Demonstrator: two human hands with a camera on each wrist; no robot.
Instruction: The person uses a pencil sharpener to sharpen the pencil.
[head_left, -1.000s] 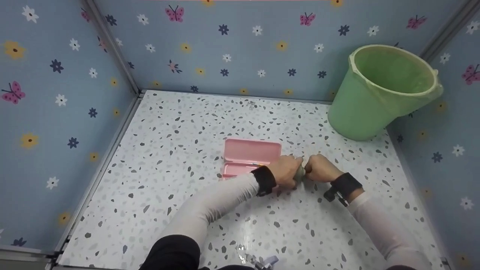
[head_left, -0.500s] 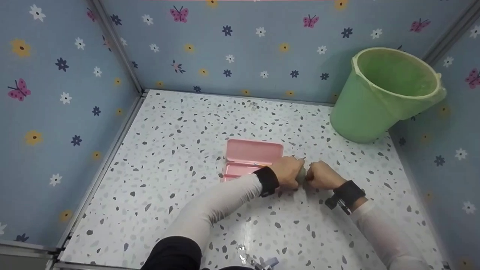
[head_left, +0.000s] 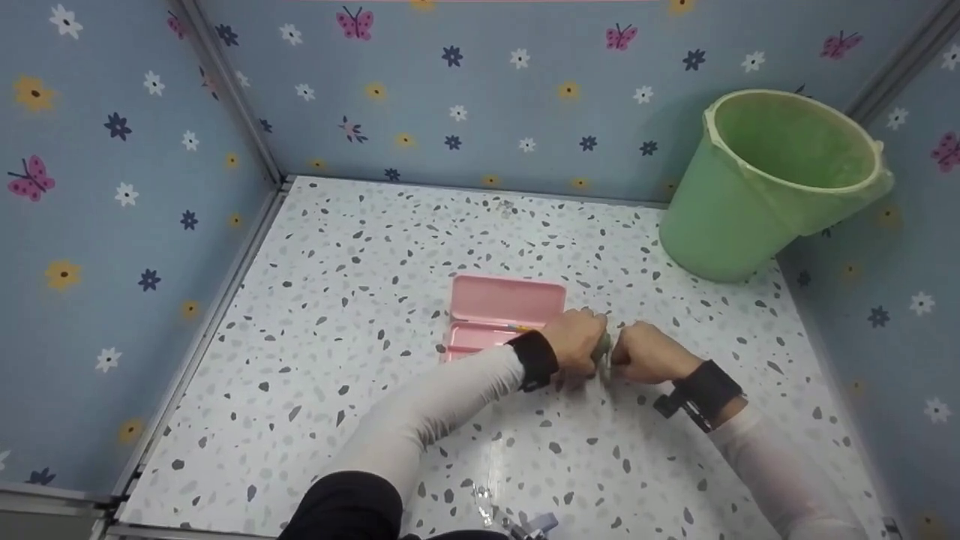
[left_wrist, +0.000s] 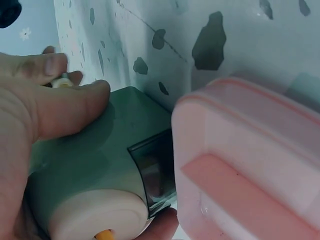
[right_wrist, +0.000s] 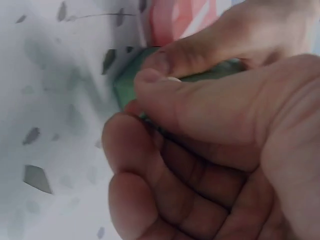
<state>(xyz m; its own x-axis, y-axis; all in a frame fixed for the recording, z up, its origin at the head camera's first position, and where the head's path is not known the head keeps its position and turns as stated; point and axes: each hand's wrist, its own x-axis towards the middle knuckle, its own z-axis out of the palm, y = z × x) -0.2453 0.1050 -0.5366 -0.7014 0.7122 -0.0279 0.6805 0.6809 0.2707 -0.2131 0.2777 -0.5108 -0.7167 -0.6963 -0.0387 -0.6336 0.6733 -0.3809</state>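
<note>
My left hand (head_left: 576, 341) grips a green crank pencil sharpener (left_wrist: 95, 155), its thumb laid along the body. The sharpener has a dark see-through shavings drawer (left_wrist: 157, 170) and a pale round face (left_wrist: 100, 215). An orange-yellow stick, probably a pencil (left_wrist: 104, 234), sits in the hole of that face. On the sharpener's other side, my right hand (head_left: 651, 352) pinches the crank handle (left_wrist: 62, 81) between thumb and forefinger. Most of the handle is hidden by the fingers. Beside the sharpener lies a pink pencil case (head_left: 508, 298) with its lid raised.
Inside the pencil case lies a thin stick with a blue and yellow end (head_left: 519, 328). A green bucket (head_left: 720, 210) stands at the back right corner. Flowered panels (head_left: 480, 97) enclose the speckled tabletop (head_left: 360, 255). Small metal and lilac items (head_left: 536, 525) lie at the front edge.
Over the last second my right hand has shifted slightly toward me beside the sharpener. My left hand keeps its grip, and the pencil case stays in place.
</note>
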